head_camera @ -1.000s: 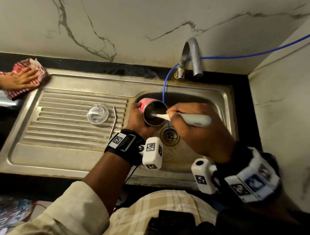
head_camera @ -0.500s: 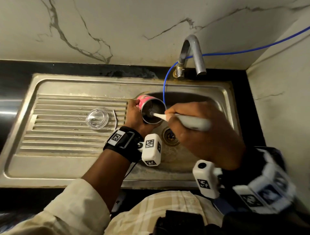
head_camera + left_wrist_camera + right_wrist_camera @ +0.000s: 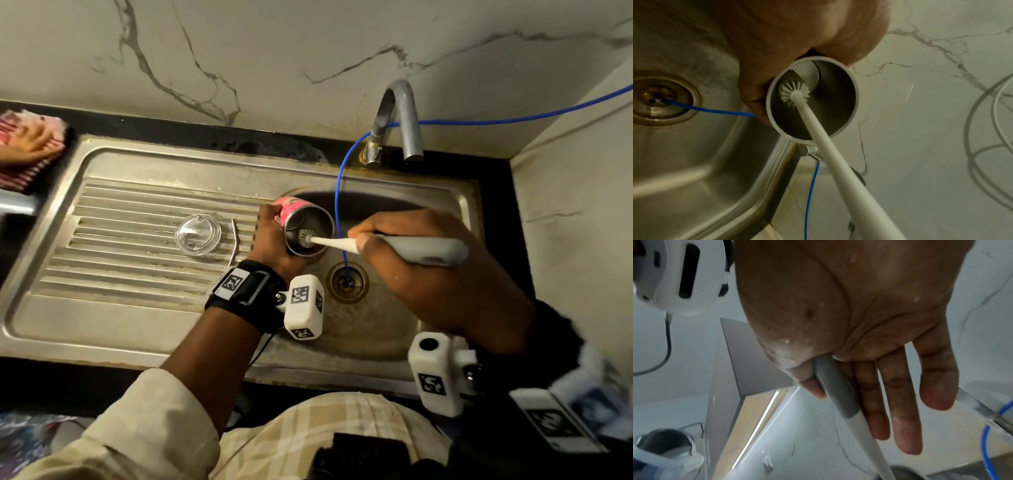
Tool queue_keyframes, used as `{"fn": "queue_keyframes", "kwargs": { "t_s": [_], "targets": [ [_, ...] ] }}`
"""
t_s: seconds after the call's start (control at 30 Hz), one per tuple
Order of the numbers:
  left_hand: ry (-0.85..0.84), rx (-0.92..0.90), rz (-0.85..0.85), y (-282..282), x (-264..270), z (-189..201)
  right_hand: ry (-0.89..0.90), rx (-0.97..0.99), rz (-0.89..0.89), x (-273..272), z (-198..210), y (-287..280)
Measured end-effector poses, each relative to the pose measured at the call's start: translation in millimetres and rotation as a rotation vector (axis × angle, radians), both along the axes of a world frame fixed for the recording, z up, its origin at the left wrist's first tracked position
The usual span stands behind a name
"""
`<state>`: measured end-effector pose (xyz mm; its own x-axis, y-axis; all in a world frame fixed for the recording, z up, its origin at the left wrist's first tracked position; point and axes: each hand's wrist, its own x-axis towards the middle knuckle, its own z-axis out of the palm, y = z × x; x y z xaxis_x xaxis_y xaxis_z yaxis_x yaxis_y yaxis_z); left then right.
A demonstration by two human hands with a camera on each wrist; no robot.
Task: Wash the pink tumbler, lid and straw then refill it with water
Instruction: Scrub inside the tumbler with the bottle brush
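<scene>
My left hand (image 3: 272, 241) grips the pink tumbler (image 3: 294, 211) and holds it tilted on its side over the sink basin (image 3: 387, 329), mouth facing right. My right hand (image 3: 428, 270) holds the grey-and-white bottle brush (image 3: 414, 250) by its handle. The brush head (image 3: 306, 237) is inside the steel cup. In the left wrist view the bristles (image 3: 794, 94) lie against the tumbler's inner wall (image 3: 836, 105). In the right wrist view my thumb pinches the handle (image 3: 836, 391) against my fingers (image 3: 898, 410). The clear lid (image 3: 198, 234) and metal straw (image 3: 235, 240) lie on the drainboard.
A steel tap (image 3: 402, 116) stands behind the basin, and a thin blue tube (image 3: 337, 209) runs from it down into the drain (image 3: 347, 282). At the far left another person's hand rests on a red striped cloth (image 3: 24, 171). A marble wall closes the right side.
The brush head has shifted inside the tumbler while my left hand keeps the cup in place. The other person's hand and cloth are back in view at the left.
</scene>
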<state>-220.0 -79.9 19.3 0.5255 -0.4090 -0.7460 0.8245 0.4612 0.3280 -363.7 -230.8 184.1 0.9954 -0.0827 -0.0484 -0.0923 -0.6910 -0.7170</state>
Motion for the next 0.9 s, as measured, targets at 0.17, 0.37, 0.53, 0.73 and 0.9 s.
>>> {"fn": "queue_keyframes", "kwargs": {
  "t_s": [0.17, 0.37, 0.53, 0.73, 0.9],
  "targets": [
    [-0.021, -0.056, -0.039, -5.5, -5.7, 2.8, -0.1, -0.022, -0.038, 11.8, -28.2, 9.5],
    [-0.013, 0.025, 0.002, 8.4, -1.7, -2.3, 0.008, 0.058, 0.063, -13.2, 13.6, -9.3],
    [-0.067, 0.011, 0.0, 4.9, -4.0, 3.9, -0.044, -0.016, 0.032, -14.3, 6.4, -4.4],
    [-0.107, -0.006, -0.039, -2.4, -11.4, 2.4, -0.11, -0.051, -0.015, 3.9, -25.3, 7.3],
    [-0.076, 0.057, -0.038, 5.3, -7.4, 0.8, 0.01, 0.006, 0.079, -17.4, 11.7, -9.0]
  ]
}}
